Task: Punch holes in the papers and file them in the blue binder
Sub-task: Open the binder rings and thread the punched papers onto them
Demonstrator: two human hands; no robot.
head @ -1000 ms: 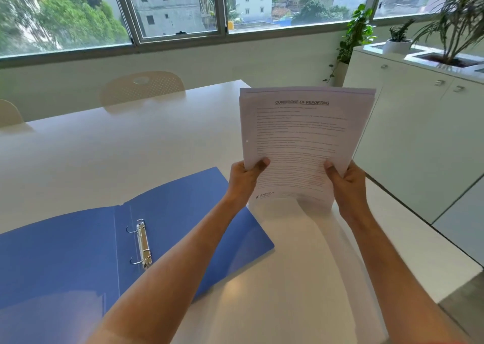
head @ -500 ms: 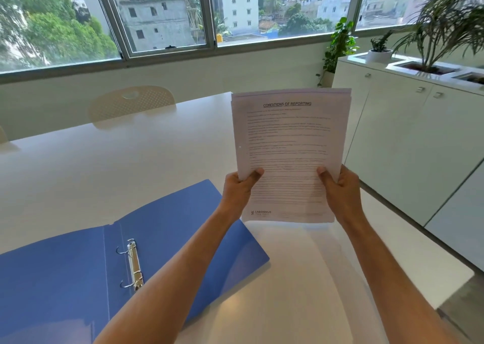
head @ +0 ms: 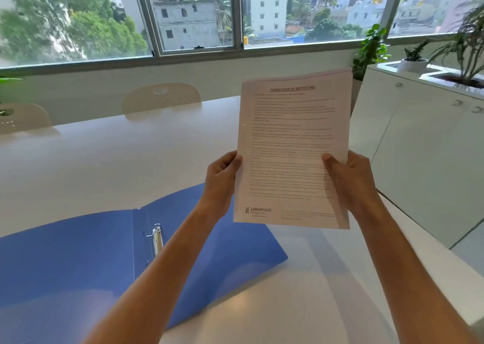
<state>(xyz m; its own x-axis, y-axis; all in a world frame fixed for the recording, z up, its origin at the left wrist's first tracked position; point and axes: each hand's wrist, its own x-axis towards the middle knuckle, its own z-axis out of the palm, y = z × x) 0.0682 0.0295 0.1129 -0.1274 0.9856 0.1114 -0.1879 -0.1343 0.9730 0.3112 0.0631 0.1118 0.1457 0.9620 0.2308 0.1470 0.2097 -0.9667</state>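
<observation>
A stack of printed papers (head: 292,144), headed "Conditions of Reporting", stands upright in the air above the white table (head: 104,155). My left hand (head: 222,181) grips its left edge and my right hand (head: 348,181) grips its right edge. A small punched hole shows near the papers' left margin. The blue binder (head: 78,260) lies open flat on the table at the lower left, its metal ring mechanism (head: 156,239) partly hidden behind my left forearm. No hole punch is in view.
Two beige chairs (head: 161,97) stand at the table's far side under the windows. A white cabinet (head: 424,144) with potted plants (head: 413,55) on top runs along the right, across a narrow gap from the table's right edge.
The papers have risen off the table and now hang fully in the air, squared between both hands. The view has shifted, so the binder sits a little differently in frame.
</observation>
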